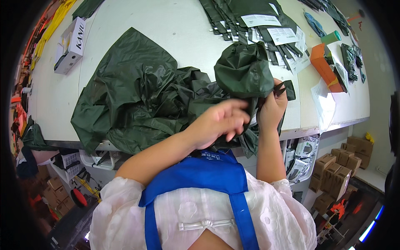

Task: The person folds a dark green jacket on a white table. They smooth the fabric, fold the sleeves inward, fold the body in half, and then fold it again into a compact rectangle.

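Note:
A large, crumpled dark green garment of thin, shiny fabric, like a raincoat [133, 79], is spread over the left and middle of the table. At its right end a gathered, hood-like part [246, 68] puffs up above the rest. My right hand [273, 108] is closed on the fabric just right of and below this part, with a dark strip poking out by the fingertips. My left hand [223, 121] hovers over the garment to the left, its loosely bent fingers apart and partly smeared by motion. Nothing shows in it.
White table [108, 21] bears a stack of dark green packages [258, 18] with white labels at the back right. An orange box [324, 66], a green roll [331, 37] and a clear plastic bag [323, 104] lie right. A white box [71, 46] stands far left. Bins [98, 158] hang below the edge.

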`<state>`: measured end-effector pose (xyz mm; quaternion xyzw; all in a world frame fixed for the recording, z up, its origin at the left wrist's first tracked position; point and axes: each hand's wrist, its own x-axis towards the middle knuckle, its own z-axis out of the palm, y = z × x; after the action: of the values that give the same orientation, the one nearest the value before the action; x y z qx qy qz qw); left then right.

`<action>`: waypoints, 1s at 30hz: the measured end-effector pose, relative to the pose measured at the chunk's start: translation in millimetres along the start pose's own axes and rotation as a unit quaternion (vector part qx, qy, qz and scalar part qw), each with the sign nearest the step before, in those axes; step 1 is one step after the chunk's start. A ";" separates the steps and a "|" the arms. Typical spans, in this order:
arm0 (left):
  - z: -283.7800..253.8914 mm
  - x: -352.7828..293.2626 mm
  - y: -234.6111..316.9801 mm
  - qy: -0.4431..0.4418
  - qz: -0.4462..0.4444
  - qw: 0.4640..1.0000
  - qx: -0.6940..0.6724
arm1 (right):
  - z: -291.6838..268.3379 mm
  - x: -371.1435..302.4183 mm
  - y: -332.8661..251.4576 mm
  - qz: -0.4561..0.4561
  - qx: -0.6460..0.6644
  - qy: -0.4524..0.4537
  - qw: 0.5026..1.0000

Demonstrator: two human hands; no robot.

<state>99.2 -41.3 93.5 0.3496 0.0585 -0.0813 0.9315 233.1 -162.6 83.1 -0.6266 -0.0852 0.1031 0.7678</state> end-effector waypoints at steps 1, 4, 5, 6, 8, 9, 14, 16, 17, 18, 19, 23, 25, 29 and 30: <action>1.8 9.7 0.4 0.016 0.036 0.992 -0.123 | 3.8 -4.9 -4.3 -0.018 -0.015 -0.014 1.000; 11.0 13.8 8.1 0.095 0.105 0.967 -0.214 | 6.7 -16.9 -15.9 -0.048 -0.064 -0.045 0.996; 10.7 11.3 10.7 0.105 0.119 0.965 -0.211 | 4.9 -18.2 -16.6 -0.050 -0.108 -0.061 0.991; 10.2 8.7 13.3 0.116 0.132 0.963 -0.206 | 1.8 -18.8 -16.1 -0.051 -0.150 -0.076 0.985; 10.0 4.5 16.8 0.106 0.148 0.968 -0.173 | -13.0 -18.2 -14.1 -0.066 -0.258 -0.131 0.955; 10.4 2.8 18.5 0.104 0.157 0.970 -0.155 | -8.7 -22.3 -23.5 -0.092 -0.192 -0.101 0.972; 22.4 -3.7 26.9 0.145 0.179 0.969 -0.087 | -0.5 -31.5 -66.6 -0.269 -0.213 -0.185 0.921; 25.9 -6.6 29.2 0.151 0.179 0.969 -0.077 | 10.1 -28.8 -87.3 -0.360 -0.390 -0.214 0.820; 26.2 -6.7 29.0 0.144 0.173 0.972 -0.072 | 11.2 -27.3 -90.9 -0.359 -0.396 -0.213 0.818; 25.1 -7.3 28.5 0.140 0.167 0.974 -0.068 | 12.6 -26.1 -92.6 -0.357 -0.401 -0.213 0.816; 24.4 -7.8 28.3 0.135 0.162 0.975 -0.065 | 13.8 -25.5 -93.6 -0.355 -0.406 -0.214 0.814; 25.5 -7.8 30.8 0.132 0.155 0.976 -0.070 | 18.9 -25.0 -93.7 -0.370 -0.388 -0.214 0.816; 29.4 -8.2 33.8 0.139 0.154 0.975 -0.073 | 19.7 -24.0 -90.8 -0.392 -0.375 -0.206 0.814; 23.9 -8.6 31.8 0.129 0.155 0.977 -0.072 | 19.9 -23.2 -87.5 -0.422 -0.381 -0.196 0.799; 23.7 -8.4 31.8 0.132 0.156 0.976 -0.069 | 20.6 -22.2 -85.9 -0.426 -0.376 -0.194 0.799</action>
<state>98.3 -32.5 133.0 0.2970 0.1306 0.1162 0.9387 210.7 -165.7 171.3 -0.7335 -0.5232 -0.1553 0.4052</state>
